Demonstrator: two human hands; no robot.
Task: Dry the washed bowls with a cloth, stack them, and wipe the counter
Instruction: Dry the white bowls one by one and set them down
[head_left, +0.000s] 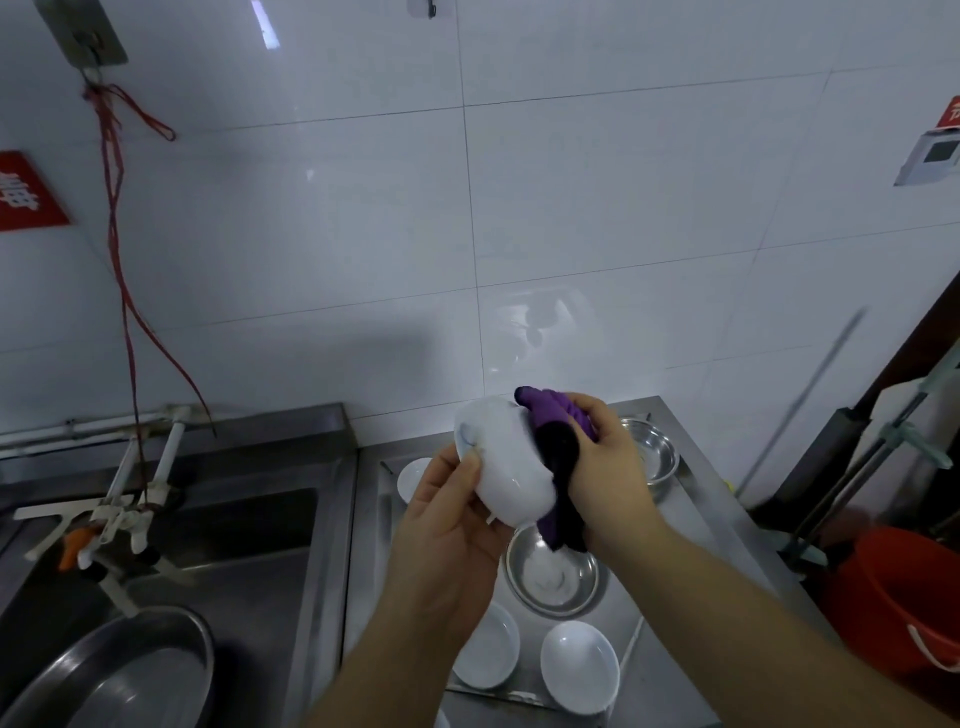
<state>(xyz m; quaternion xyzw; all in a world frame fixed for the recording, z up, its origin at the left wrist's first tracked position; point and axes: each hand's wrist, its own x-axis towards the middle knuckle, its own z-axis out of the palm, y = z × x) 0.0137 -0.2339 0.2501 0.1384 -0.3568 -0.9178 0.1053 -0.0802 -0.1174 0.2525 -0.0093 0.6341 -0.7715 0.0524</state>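
My left hand (449, 514) grips a white bowl (504, 462) by its rim, tilted on its side above the counter. Against the bowl's outer wall my right hand (605, 462) holds a purple and black cloth (558, 441). Below on the steel counter (670, 649) sit two white bowls, one (488, 649) beside the other (579, 667), and another white bowl (413, 478) lies partly hidden behind my left hand. A steel bowl (553, 577) stands under the held bowl, and a second steel bowl (652, 449) rests at the back right.
A steel sink (249, 561) with a faucet (114, 525) lies to the left, with a large steel basin (119, 675) in it. An orange bucket (904, 597) and mop handles stand right of the counter. White tiled wall behind.
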